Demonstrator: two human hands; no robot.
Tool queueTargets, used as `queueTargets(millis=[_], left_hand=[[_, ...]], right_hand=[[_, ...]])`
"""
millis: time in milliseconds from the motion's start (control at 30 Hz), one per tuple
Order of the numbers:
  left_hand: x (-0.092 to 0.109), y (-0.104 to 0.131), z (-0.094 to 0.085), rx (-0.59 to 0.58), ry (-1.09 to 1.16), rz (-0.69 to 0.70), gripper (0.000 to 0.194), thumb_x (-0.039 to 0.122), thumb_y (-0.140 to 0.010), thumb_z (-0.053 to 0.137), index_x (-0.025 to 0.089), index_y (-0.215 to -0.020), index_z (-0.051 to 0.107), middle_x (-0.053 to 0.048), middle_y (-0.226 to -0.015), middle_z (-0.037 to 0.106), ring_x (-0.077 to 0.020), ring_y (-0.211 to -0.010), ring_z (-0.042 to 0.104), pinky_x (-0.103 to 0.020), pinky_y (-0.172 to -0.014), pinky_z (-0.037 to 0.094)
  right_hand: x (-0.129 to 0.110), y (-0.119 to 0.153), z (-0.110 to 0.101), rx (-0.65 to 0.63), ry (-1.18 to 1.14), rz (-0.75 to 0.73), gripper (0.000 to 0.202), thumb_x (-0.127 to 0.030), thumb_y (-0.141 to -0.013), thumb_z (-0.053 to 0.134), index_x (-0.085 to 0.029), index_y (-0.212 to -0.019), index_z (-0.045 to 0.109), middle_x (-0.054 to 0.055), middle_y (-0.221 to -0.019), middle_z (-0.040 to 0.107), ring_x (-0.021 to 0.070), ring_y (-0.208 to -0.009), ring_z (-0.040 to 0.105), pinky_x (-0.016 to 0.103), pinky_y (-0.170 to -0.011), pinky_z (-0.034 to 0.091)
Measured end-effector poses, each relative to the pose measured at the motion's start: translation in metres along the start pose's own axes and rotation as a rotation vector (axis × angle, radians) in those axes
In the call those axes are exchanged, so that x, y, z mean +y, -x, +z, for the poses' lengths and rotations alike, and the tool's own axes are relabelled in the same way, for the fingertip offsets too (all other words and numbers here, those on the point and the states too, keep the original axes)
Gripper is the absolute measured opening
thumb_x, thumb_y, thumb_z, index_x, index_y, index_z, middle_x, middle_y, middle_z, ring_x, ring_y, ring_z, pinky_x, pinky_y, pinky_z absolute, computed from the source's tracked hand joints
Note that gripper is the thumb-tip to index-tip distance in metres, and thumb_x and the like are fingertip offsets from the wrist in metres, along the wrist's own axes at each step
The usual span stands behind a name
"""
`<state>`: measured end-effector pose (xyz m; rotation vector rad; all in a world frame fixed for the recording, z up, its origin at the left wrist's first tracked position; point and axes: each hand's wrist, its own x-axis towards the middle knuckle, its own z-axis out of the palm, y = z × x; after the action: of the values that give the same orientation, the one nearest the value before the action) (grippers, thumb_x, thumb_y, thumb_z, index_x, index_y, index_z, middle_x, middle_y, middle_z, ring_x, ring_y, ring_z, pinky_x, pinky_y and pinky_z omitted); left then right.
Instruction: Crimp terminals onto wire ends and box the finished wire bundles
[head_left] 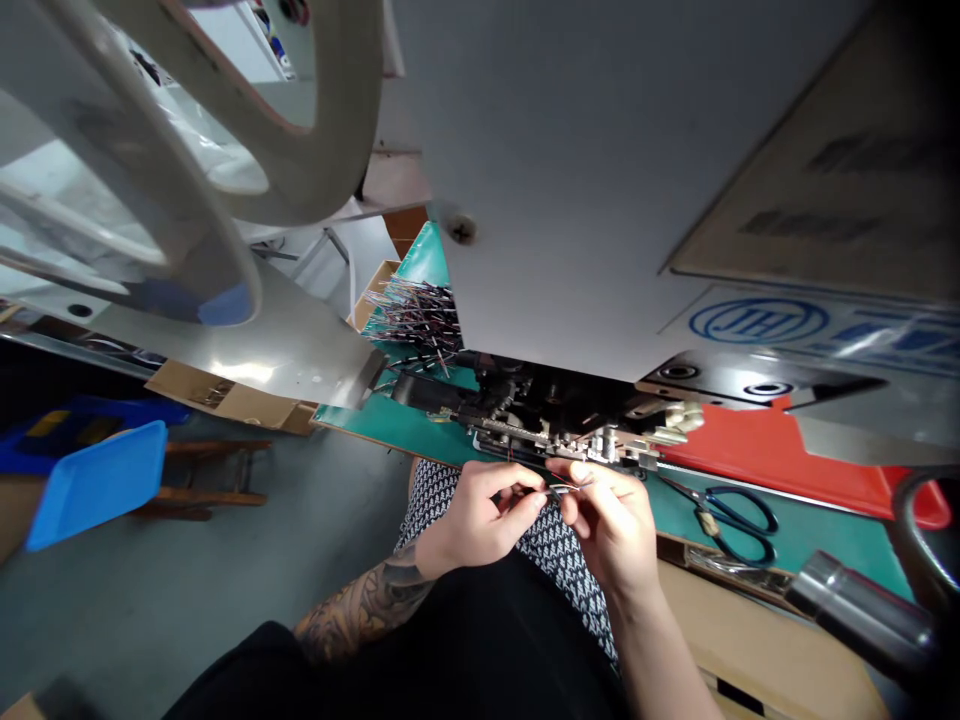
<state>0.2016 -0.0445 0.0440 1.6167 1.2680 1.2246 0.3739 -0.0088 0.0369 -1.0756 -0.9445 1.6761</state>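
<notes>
Close together in front of the machine's metal terminal mechanism [555,430] are my two hands. Thin wires [559,490], dark with lighter ends, run between the fingertips. My left hand [487,512] pinches the dark part of the wires between thumb and forefinger. On the other side, my right hand [611,515] has its thumb and forefinger closed on the thin wire ends. A heap of dark wires with light ends [420,320] lies on the green table mat [386,417] behind and to the left of the machine.
The big grey machine housing [585,180] hangs over the hands. Dark-handled scissors [731,520] lie at the right, near a red tray [772,455] and a metal cylinder [862,605]. A blue stool [101,485] and cardboard boxes [232,398] stand on the left.
</notes>
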Motion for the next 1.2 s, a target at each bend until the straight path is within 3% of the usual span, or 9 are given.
queueTargets(millis=[167, 367, 500, 667, 1000, 1200], left_hand=[[0.004, 0.0, -0.008, -0.054, 0.167, -0.176, 0.014, 0.018, -0.094, 0.067, 0.013, -0.081, 0.072, 0.003, -0.057, 0.056, -0.0069, -0.048, 0.04, -0.021, -0.048, 0.029], [0.007, -0.002, -0.011, -0.022, 0.02, -0.069, 0.014, 0.014, -0.093, 0.067, 0.014, -0.08, 0.072, 0.003, -0.056, 0.055, -0.0065, -0.049, 0.039, -0.021, -0.049, 0.029], [0.004, -0.001, -0.006, 0.028, -0.059, -0.022, 0.014, 0.018, -0.096, 0.067, 0.015, -0.082, 0.071, 0.004, -0.056, 0.053, -0.0068, -0.048, 0.04, -0.021, -0.049, 0.03], [0.003, 0.0, 0.001, 0.076, -0.127, 0.005, 0.013, 0.017, -0.097, 0.065, 0.016, -0.084, 0.067, 0.003, -0.062, 0.055, -0.0072, -0.051, 0.044, -0.021, -0.051, 0.033], [0.005, 0.0, 0.004, 0.113, -0.155, -0.037, 0.021, 0.018, -0.096, 0.064, 0.018, -0.077, 0.057, 0.006, -0.057, 0.045, -0.0064, -0.047, 0.04, -0.022, -0.047, 0.028], [0.002, 0.001, 0.005, 0.121, -0.193, 0.015, 0.017, 0.016, -0.097, 0.064, 0.016, -0.08, 0.062, 0.005, -0.06, 0.05, -0.0065, -0.05, 0.042, -0.022, -0.051, 0.031]], right_hand=[[-0.012, 0.011, -0.005, 0.012, 0.091, -0.07, 0.025, -0.042, -0.093, 0.079, -0.019, -0.088, 0.087, 0.002, -0.06, 0.068, 0.0116, -0.047, 0.051, 0.026, -0.048, 0.04], [-0.018, 0.013, -0.01, 0.06, 0.345, -0.194, 0.019, -0.035, -0.087, 0.085, -0.02, -0.075, 0.082, 0.001, -0.061, 0.068, 0.013, -0.055, 0.055, 0.026, -0.054, 0.044], [-0.007, 0.008, -0.008, 0.116, 0.202, -0.223, 0.021, -0.033, -0.09, 0.079, -0.019, -0.074, 0.079, 0.001, -0.058, 0.067, 0.0136, -0.049, 0.055, 0.025, -0.049, 0.044], [0.003, 0.006, 0.008, 0.286, -0.027, -0.152, 0.016, -0.029, -0.085, 0.081, -0.019, -0.073, 0.081, 0.002, -0.059, 0.067, 0.0138, -0.049, 0.055, 0.025, -0.047, 0.042], [0.005, 0.002, 0.012, 0.338, 0.095, -0.121, 0.031, -0.036, -0.088, 0.084, -0.017, -0.065, 0.076, 0.001, -0.059, 0.064, 0.013, -0.05, 0.051, 0.027, -0.05, 0.04], [0.006, 0.003, 0.013, 0.339, 0.099, -0.13, 0.033, -0.04, -0.089, 0.085, -0.016, -0.067, 0.077, 0.001, -0.057, 0.063, 0.0119, -0.048, 0.051, 0.026, -0.048, 0.039]])
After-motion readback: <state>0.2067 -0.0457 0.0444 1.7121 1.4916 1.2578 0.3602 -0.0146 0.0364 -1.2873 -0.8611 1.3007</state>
